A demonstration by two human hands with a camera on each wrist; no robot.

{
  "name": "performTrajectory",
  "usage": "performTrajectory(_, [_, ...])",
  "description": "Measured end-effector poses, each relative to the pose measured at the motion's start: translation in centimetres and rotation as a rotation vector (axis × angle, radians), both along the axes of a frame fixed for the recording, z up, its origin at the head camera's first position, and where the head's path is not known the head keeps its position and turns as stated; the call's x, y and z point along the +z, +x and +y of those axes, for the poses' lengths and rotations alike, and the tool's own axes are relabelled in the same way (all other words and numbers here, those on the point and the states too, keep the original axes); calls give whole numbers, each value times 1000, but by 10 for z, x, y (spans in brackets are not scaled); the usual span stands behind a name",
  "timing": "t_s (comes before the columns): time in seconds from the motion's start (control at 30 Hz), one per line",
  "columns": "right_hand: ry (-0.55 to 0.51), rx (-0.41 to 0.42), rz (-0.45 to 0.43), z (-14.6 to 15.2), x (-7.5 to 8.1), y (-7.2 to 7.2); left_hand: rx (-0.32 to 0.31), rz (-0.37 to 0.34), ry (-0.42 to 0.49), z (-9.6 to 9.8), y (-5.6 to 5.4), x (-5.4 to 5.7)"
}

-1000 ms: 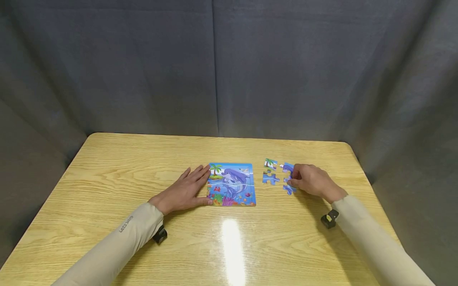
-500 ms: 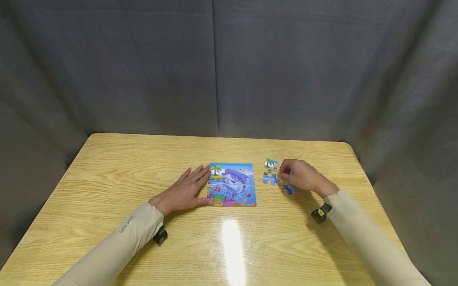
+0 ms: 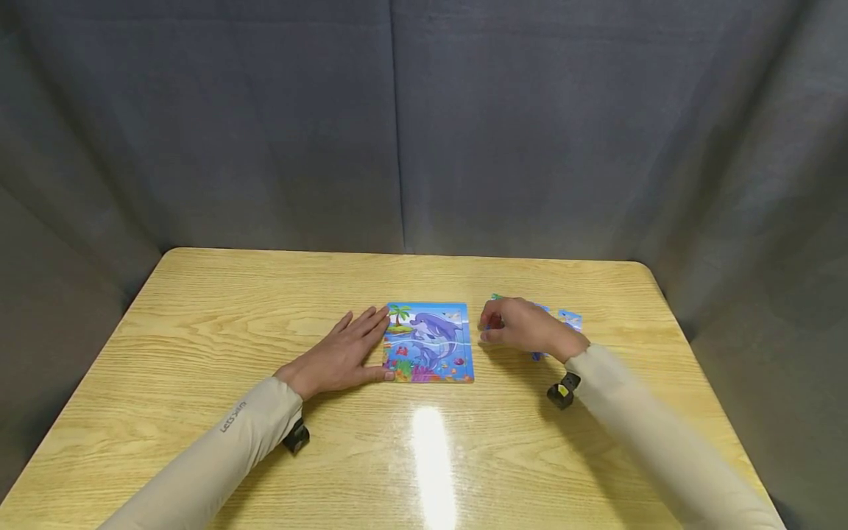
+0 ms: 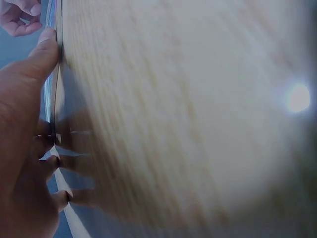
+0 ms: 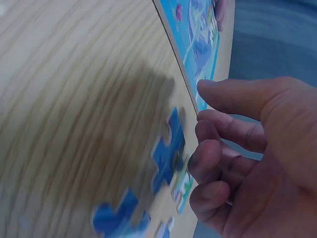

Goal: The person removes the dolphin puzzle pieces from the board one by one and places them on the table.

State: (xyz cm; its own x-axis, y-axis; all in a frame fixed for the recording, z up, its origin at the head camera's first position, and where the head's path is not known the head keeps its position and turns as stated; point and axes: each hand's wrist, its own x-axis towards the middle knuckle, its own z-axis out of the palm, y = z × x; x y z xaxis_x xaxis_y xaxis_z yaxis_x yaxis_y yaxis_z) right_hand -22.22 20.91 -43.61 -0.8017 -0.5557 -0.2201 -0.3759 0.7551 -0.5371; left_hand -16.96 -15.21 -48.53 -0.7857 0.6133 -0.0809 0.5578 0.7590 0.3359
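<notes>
In the head view a dolphin jigsaw puzzle [image 3: 433,342] lies on the table, its picture showing a palm tree and coral. My left hand [image 3: 341,353] lies at its left edge, fingers straight and thumb at the lower left corner. To the right of the puzzle hovers my right hand [image 3: 523,325], fingers loosely bent. The right wrist view shows a gap between thumb and index finger, with nothing held. Below that hand are loose jigsaw pieces, among them a blue piece [image 5: 168,151] and a second blue piece [image 5: 119,215]. The hand hides most of them in the head view.
The wooden table [image 3: 371,456] carries a bright light reflection near its front. A grey curtain [image 3: 278,147] hangs behind and at both sides. One loose piece [image 3: 570,318] shows to the right of the right wrist.
My right hand has moved left across the loose pieces toward the puzzle, uncovering a piece at the far right. The left hand and puzzle have stayed put.
</notes>
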Motion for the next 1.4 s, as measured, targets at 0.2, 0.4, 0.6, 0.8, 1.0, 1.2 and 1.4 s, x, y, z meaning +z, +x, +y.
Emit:
performTrajectory(0.2, [-5,42,-27,-16,-5,-1,8,-10,17,0,1,1])
performTrajectory(0.4, [16,42,-42,-26,-6,-1,5,-9,10,1,1,2])
performTrajectory(0.6, [61,72,-79,-33,-3,0,10,-10,5,0,0,2])
performTrajectory(0.8, [76,45,-116,-36,-4,2,9,-9,8,1,2,3])
performTrajectory(1.0, [64,33,-165,-38,-3,-1,7,-3,18,2,2,3])
performTrajectory(1.2, [32,36,-200,-40,-4,-4,-3,4,23,2,2,2])
performTrajectory(1.4, [-10,16,-171,-41,-4,-4,0,7,19,1,2,1])
